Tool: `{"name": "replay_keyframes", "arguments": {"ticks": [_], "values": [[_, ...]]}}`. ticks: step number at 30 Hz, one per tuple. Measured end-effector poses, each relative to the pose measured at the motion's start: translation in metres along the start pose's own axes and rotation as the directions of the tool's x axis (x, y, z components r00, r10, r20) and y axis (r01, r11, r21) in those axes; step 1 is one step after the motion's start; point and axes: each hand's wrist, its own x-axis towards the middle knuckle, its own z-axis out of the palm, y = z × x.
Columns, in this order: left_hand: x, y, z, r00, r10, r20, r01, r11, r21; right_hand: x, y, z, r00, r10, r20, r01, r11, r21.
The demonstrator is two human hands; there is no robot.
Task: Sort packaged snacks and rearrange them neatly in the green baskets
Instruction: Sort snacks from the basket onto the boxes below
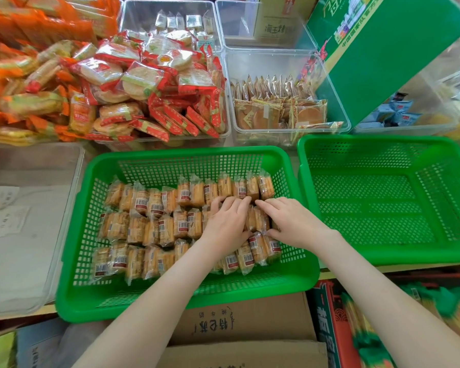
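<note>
Green basket [170, 155] at centre holds 3 rough rows of snack packets [149, 227]. They stand on edge: clear wrap, golden-brown biscuits inside, barcode labels up on many. Rows look tidy toward 9 o'clock and looser toward 3 o'clock, where both hands work.

Left hand [226, 224]: fingers curled over packet tops between back and middle rows, looks like a grip. Right hand [295, 221] sits just beside it at 3 o'clock, fingers nearly straight and lying on packets, thumb on the near side, no clear pinch.

Risks:
- Packets stay up only by leaning on neighbours, so lifting or shoving 1 could tip a row domino-style.
- Slick wrap may slide out of a grip.
- A hard squeeze likely cracks biscuits.

Second green basket [369, 140] is just beside at 3 o'clock, bare mesh floor showing, so sorting looks far from done.
</note>
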Motion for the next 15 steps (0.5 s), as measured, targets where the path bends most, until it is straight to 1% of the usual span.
{"name": "replay_keyframes", "arguments": {"ticks": [4,6,8,11,13,15], "values": [[0.005,0.004,-0.003,1.000,0.007,0.022,-0.009,0.993,0.115,0.001,0.000,-0.002,1.000,0.002,0.012,-0.002,1.000,0.020],[0.006,0.005,-0.006,0.999,0.034,0.038,-0.039,0.987,0.156,0.003,0.000,-0.002,0.999,0.007,0.032,-0.008,0.999,0.042],[0.007,0.006,-0.008,0.996,0.070,0.053,-0.079,0.978,0.193,0.005,-0.002,-0.002,0.997,0.015,0.073,-0.023,0.994,0.103],[0.011,0.006,-0.018,0.994,0.102,0.035,-0.107,0.959,0.262,0.011,-0.007,0.003,0.992,0.038,0.122,-0.064,0.974,0.217],[0.015,0.007,-0.025,0.994,0.101,0.036,-0.107,0.943,0.315,0.016,-0.010,0.007,0.989,0.047,0.142,-0.085,0.960,0.268],[0.016,0.010,-0.029,0.995,0.076,0.066,-0.094,0.937,0.337,0.017,-0.012,0.006,0.988,0.045,0.146,-0.086,0.955,0.284]]}}
